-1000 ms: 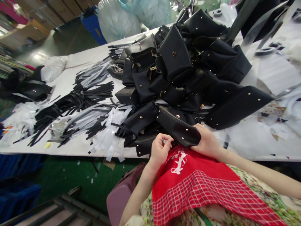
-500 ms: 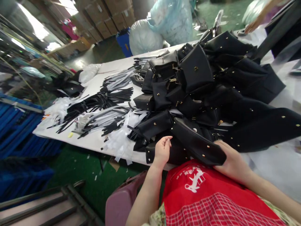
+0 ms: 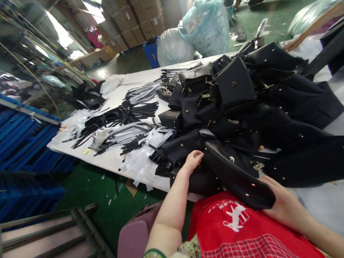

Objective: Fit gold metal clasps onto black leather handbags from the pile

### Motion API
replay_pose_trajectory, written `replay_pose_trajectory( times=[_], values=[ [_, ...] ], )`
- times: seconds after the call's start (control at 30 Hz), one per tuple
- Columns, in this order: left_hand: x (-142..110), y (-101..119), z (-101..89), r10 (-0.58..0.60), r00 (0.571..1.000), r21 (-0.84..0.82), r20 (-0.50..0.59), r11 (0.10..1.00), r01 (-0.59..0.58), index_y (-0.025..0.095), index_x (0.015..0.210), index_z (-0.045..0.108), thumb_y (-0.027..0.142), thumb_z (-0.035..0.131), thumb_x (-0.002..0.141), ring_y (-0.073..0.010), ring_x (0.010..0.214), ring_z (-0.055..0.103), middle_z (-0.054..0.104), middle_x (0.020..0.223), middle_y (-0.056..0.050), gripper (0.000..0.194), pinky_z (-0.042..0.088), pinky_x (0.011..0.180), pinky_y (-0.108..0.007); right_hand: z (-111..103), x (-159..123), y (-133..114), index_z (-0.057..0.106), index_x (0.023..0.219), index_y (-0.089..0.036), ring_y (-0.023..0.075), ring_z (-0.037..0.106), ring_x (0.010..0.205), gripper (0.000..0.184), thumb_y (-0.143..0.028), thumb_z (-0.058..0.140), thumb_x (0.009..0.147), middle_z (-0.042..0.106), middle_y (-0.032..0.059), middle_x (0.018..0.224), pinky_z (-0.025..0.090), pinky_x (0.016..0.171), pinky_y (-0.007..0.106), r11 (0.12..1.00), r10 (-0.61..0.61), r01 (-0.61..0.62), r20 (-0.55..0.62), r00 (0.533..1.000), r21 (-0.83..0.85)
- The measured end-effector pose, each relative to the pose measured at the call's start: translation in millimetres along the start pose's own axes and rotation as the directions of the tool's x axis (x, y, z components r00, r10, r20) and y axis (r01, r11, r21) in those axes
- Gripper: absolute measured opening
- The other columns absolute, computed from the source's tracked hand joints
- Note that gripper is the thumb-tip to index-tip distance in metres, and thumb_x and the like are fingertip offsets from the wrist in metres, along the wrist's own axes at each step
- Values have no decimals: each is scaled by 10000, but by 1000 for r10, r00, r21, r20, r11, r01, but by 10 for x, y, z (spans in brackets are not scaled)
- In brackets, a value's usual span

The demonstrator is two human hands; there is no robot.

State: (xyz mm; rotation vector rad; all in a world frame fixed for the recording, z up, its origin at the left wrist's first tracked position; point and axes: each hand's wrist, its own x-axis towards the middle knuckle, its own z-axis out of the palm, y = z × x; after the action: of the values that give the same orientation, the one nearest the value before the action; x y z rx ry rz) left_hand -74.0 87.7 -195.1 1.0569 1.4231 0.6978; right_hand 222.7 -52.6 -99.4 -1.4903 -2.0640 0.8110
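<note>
A black handbag (image 3: 236,171) with gold studs along its base lies tilted near the table's front edge. My right hand (image 3: 285,202) is closed around its near right end, thumb below and fingers on top. My left hand (image 3: 194,161) is at the bag's far left end, fingers curled into a pinch close to its edge. Whatever sits between those fingertips is too small to make out. Under and beside the held bag lie more black bags (image 3: 182,147), one with a loose metal tag (image 3: 258,166) next to it.
Black handbags (image 3: 235,86) are heaped over the table's right half. Bundles of black straps (image 3: 120,114) and white strips (image 3: 145,154) cover the left. Another person's hand (image 3: 291,44) is at the far right. A pink stool (image 3: 137,231) and blue crates (image 3: 24,139) stand left.
My left hand's pinched fingers have come closer to the bag's left end. The bag's near end, held in my right hand, sits lower and farther right in view; the whole view has shifted slightly.
</note>
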Motion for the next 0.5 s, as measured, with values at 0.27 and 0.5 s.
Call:
replay_pose_trajectory(
  times=[0.27, 0.5],
  values=[
    [119, -28, -87, -68, 986, -23, 155, 997, 72, 128, 713, 607, 436, 746, 695, -70, 426, 500, 576, 540, 18, 339, 424, 440, -191, -40, 43, -91, 551, 1108, -220, 218, 627, 879, 361, -203, 619, 754, 596, 68, 993, 534, 759, 337, 996, 33, -37, 56, 998, 83],
    [82, -12, -46, -46, 994, -56, 95, 997, 52, 128, 834, 659, 408, 759, 674, -88, 498, 540, 591, 581, 18, 337, 463, 491, -207, -67, 46, -97, 550, 1107, -220, 212, 605, 891, 357, -222, 638, 762, 578, 66, 999, 522, 778, 344, 993, 67, -73, 68, 995, 91]
  ],
)
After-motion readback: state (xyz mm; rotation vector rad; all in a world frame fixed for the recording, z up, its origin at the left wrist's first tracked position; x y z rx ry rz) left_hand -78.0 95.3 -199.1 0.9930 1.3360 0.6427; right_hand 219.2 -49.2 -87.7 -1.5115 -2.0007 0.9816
